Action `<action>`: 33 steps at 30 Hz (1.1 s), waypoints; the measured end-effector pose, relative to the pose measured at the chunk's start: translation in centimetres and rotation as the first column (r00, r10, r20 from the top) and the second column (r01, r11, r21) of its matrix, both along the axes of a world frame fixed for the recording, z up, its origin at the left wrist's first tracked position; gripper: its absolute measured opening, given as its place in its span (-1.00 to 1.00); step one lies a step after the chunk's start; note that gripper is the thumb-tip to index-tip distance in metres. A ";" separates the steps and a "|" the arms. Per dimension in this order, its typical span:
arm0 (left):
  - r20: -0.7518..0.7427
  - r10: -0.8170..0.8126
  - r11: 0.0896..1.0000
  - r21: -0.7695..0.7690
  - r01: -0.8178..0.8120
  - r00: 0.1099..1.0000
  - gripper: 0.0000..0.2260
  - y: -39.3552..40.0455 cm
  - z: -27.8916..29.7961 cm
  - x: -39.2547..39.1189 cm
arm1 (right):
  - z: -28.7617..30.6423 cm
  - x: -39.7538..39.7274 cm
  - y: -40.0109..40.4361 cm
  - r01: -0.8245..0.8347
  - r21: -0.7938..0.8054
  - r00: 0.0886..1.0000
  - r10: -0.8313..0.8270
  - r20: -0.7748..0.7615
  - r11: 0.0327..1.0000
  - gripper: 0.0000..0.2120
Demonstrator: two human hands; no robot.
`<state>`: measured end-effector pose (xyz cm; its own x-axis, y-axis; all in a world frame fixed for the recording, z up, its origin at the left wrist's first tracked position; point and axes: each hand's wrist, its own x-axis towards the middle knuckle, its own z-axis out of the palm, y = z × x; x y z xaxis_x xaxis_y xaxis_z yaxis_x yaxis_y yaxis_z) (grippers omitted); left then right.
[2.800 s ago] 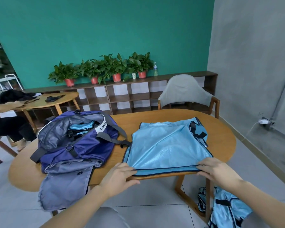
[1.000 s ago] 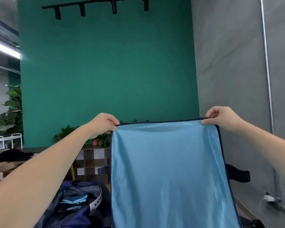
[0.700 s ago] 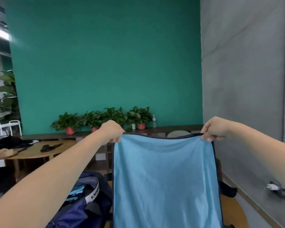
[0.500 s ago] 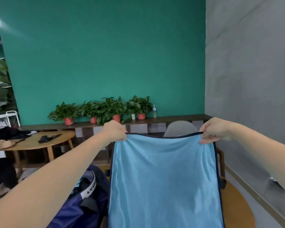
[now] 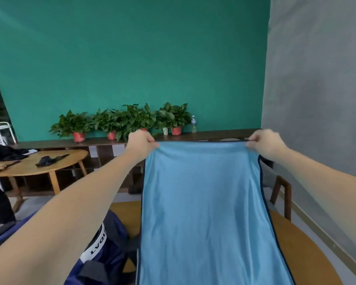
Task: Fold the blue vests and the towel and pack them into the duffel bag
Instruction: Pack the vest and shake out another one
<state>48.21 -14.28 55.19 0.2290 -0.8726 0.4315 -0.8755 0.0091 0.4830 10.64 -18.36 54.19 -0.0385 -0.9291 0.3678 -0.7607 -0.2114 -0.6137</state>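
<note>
Here the left hand [image 5: 141, 143] and right hand [image 5: 265, 143] each pinch a top corner of the blue vest [image 5: 203, 212], which hangs stretched between both grips, falling over the tabletop [image 5: 302, 249]. Below the left grip lies the duffel bag [image 5: 109, 249]; its white band reads "LVQU", the rest hidden.

vest [image 5: 203, 212]: lifted off the counter [image 5: 308, 251], now hanging full length in the air | left hand [image 5: 141, 144] and right hand [image 5: 265, 144]: raised from the near edge, now coming down, pinching the top hem corners | vest's lower part nearing the counter
</note>
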 end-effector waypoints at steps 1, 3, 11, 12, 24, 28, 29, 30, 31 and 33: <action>0.008 -0.011 0.997 -0.077 0.011 1.000 -0.74 0.0 1.5 -0.3 | 1.5 0.0 -0.1 0.000 -0.111 1.000 0.000 0.003 0.994 -0.87; 0.009 -0.019 0.973 -0.229 0.020 1.000 -0.79 0.4 4.8 -0.6 | 4.6 -0.1 0.2 -0.013 -0.300 0.999 0.023 0.028 0.954 -0.84; 0.031 -0.016 0.820 -0.572 0.031 0.999 -0.87 7.0 12.1 0.2 | 11.6 -0.7 7.0 -0.045 -0.638 0.981 0.155 0.118 0.769 -0.87; 0.034 -0.027 0.816 -0.576 0.042 0.999 -0.87 8.1 11.9 0.1 | 11.4 -0.9 8.0 -0.049 -0.643 0.981 0.159 0.114 0.764 -0.86; 0.084 -0.123 0.982 -0.136 0.134 0.989 -0.84 24.6 -11.9 -1.2 | -9.2 -4.4 23.1 -0.218 -0.081 0.975 0.213 -0.063 0.973 -0.89; -0.070 -0.193 0.981 0.023 0.195 0.979 -0.76 29.6 -20.7 -1.8 | -16.9 -5.8 27.4 -0.225 0.129 0.959 0.243 -0.147 0.966 -0.85; -0.086 -0.200 0.978 0.040 0.204 0.976 -0.78 30.6 -22.1 -2.0 | -18.2 -6.1 28.3 -0.236 0.160 0.954 0.260 -0.149 0.959 -0.85; -0.101 -0.205 0.976 0.052 0.211 0.974 -0.81 31.6 -23.1 -2.1 | -19.2 -6.4 29.1 -0.245 0.186 0.951 0.273 -0.146 0.951 -0.86; -0.121 -0.206 0.975 0.065 0.214 0.971 -0.84 32.3 -23.9 -2.3 | -20.0 -6.5 30.0 -0.255 0.217 0.948 0.288 -0.134 0.942 -0.87; -0.137 -0.209 0.969 0.103 0.224 0.968 -0.87 33.3 -25.0 -2.7 | -20.7 -6.8 31.2 -0.273 0.315 0.951 0.304 -0.055 0.909 -0.87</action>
